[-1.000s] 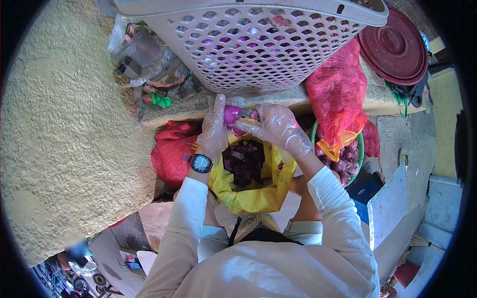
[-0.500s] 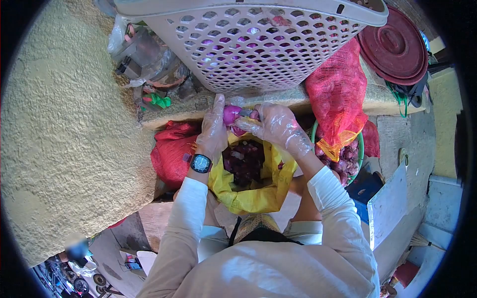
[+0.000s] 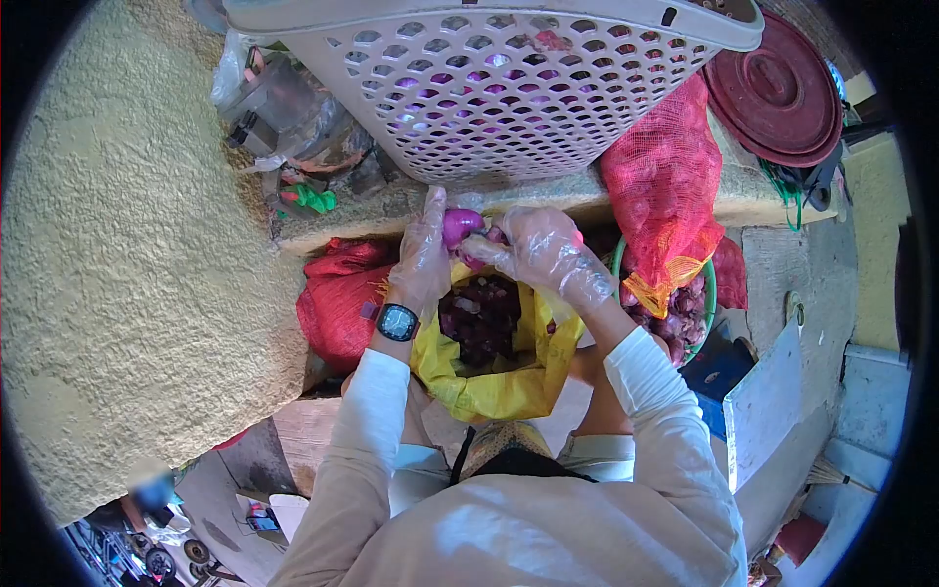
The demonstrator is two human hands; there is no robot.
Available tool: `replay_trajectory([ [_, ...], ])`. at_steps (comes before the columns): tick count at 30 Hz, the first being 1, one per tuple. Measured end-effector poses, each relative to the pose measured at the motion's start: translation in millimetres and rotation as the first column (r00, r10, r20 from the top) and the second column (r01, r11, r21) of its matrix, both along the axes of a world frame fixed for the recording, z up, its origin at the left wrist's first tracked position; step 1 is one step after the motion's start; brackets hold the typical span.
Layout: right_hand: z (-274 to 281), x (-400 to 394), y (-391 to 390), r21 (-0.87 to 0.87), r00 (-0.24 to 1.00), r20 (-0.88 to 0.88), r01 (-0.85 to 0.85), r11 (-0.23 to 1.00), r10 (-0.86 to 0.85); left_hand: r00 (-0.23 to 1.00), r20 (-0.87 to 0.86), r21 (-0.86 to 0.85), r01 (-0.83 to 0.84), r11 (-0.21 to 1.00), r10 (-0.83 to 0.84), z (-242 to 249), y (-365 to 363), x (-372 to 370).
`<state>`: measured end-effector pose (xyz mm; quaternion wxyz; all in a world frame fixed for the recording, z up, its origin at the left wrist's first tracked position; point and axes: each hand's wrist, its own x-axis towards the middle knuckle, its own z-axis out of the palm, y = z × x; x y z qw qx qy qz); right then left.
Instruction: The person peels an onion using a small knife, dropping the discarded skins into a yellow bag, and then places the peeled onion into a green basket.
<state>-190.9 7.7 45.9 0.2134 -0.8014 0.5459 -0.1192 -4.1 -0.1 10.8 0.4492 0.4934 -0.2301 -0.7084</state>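
Note:
A peeled, shiny purple onion sits in the fingers of my left hand, which wears a clear plastic glove. My right hand, gloved the same way, is closed right beside the onion. Its thumb points towards the onion, and dark purple bits show by its fingertips. What it grips is mostly hidden. Below both hands, a yellow sack stands open between the legs, with dark onion skins inside.
A pale perforated basket holding purple onions rests on the ledge ahead. On the right, a red mesh bag of onions leans over a green-rimmed basin of onions. A red sack lies at left; a maroon lid is at upper right.
The onion has shifted and turned slightly in my left hand. My right fingers have moved a little, and a grey piece seen between them and the onion no longer shows clearly.

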Motion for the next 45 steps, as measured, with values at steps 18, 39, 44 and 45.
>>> replay_trajectory([
  [18,14,-2,0,0.01,0.997,0.08,-0.014,1.0,0.014,0.929,-0.35,0.15,-0.071,0.986,0.12,-32,-9,13],
  [39,27,-1,4,0.103,0.978,0.198,0.045,0.994,-0.065,0.915,-0.396,0.11,-0.037,0.993,0.078,-7,-1,3],
  [44,16,0,3,0.14,0.975,0.196,0.075,0.987,-0.102,0.903,-0.416,0.137,-0.052,0.989,0.105,-14,-5,4],
  [45,16,0,3,0.135,0.976,0.197,0.07,0.988,-0.096,0.903,-0.408,0.165,-0.068,0.984,0.131,-11,-4,3],
])
